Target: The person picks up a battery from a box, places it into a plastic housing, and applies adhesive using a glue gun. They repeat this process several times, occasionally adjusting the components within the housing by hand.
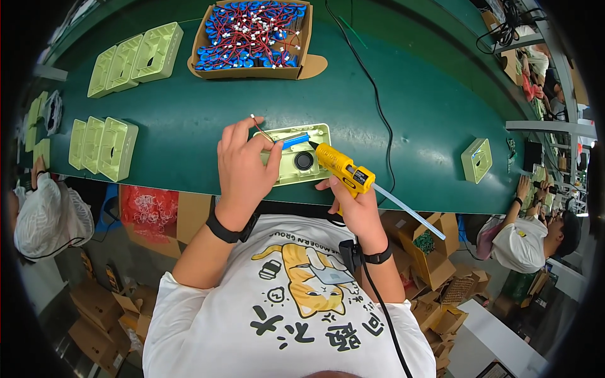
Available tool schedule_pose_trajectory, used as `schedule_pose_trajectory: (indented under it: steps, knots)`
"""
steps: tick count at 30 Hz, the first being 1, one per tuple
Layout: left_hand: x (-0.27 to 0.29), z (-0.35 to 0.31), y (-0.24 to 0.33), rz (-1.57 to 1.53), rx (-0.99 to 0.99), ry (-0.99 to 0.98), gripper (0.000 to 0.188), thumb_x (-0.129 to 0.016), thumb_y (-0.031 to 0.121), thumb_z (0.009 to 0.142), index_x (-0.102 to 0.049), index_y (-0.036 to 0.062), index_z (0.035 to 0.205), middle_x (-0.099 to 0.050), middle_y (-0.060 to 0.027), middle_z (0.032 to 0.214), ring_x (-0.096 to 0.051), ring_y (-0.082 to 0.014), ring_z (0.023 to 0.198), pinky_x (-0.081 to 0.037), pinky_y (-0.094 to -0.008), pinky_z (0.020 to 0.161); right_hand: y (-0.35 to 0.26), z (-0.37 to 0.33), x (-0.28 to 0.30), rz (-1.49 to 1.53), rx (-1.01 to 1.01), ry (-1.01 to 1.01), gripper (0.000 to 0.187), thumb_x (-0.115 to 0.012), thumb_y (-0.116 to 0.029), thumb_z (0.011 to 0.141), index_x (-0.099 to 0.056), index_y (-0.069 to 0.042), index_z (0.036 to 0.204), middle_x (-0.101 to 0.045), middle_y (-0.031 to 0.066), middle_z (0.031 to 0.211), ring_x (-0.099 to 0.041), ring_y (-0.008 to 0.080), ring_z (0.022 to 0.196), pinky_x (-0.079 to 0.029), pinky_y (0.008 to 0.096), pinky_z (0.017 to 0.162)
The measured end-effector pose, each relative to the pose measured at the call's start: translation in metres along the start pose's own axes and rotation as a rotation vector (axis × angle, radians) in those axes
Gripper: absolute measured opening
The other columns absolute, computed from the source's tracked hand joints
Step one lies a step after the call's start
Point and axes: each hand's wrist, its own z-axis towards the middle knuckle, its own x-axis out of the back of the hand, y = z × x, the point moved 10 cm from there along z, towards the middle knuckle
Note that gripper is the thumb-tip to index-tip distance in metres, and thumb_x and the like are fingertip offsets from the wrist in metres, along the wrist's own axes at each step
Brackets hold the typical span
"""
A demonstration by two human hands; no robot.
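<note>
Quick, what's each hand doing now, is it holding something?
Left hand: closed, pinching the blue battery cell by one end.
Right hand: closed, holding the yellow hot glue gun.

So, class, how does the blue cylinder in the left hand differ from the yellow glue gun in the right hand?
Size: the blue cylinder is clearly smaller than the yellow glue gun.
Shape: the cylinder is a short, straight body; the glue gun has a dark nozzle and a pale stick jutting from its rear.
Shared: both are held at the pale green housing.
</note>
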Motion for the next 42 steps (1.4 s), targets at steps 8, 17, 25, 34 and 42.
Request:
schedule_pose_trajectory:
  steps: [8,17,25,34,42]
  knots:
    - [-0.033,0.01,-0.033,-0.253,0.138,-0.213,0.02,-0.09,0.012,0.093,-0.072,0.0046,0.096,-0.079,-0.0116,0.107,-0.073,-0.0358,0.107,-0.057,-0.0473,0.094,-0.01,0.002,0.003,-0.242,0.078,0.083,0.03,-0.069,-0.028,0.117,-0.075,-0.001,0.13,-0.078,0.0027,0.091,-0.065,0.0068,0.067,-0.054,0.0248,0.059]
    - [-0.047,0.026,-0.038,-0.418,0.132,-0.35,0.038,-0.09,0.009,0.094,-0.062,0.0043,0.118,-0.08,-0.0117,0.106,-0.076,-0.0314,0.103,-0.06,-0.0456,0.094,0.002,0.008,0.007,-0.249,0.083,0.07,0.025,-0.07,-0.026,0.117,-0.074,-0.001,0.123,-0.072,0.0004,0.082,-0.064,0.0066,0.064,-0.053,0.0262,0.057]
    - [-0.056,0.014,-0.055,-0.52,0.266,-0.35,0.062,-0.088,0.004,0.096,-0.057,0.0054,0.149,-0.083,-0.0149,0.113,-0.08,-0.0334,0.109,-0.06,-0.0455,0.103,-0.008,0.005,0.003,-0.281,0.146,0.126,0.027,-0.07,-0.024,0.117,-0.074,0.001,0.126,-0.072,0.0008,0.082,-0.065,0.0067,0.065,-0.053,0.026,0.055]
    - [-0.067,0.013,-0.045,-0.821,0.352,-0.374,0.098,-0.084,-0.001,0.097,-0.037,0.0131,0.181,-0.086,-0.0148,0.118,-0.081,-0.0307,0.113,-0.056,-0.0424,0.11,-0.012,0.003,0.002,-0.216,0.07,0.074,0.032,-0.07,-0.026,0.117,-0.072,0.002,0.133,-0.075,0.0017,0.086,-0.067,0.0073,0.067,-0.056,0.0255,0.057]
    - [-0.065,0.01,-0.044,-0.656,0.277,-0.395,0.082,-0.082,-0.001,0.097,-0.056,0.0201,0.173,-0.087,-0.0054,0.123,-0.07,-0.025,0.112,-0.05,-0.0409,0.115,-0.017,-0.001,0.003,-0.235,-0.042,0.087,0.034,-0.069,-0.027,0.117,-0.071,0.001,0.136,-0.077,0.0029,0.09,-0.067,0.0073,0.068,-0.057,0.0254,0.057]
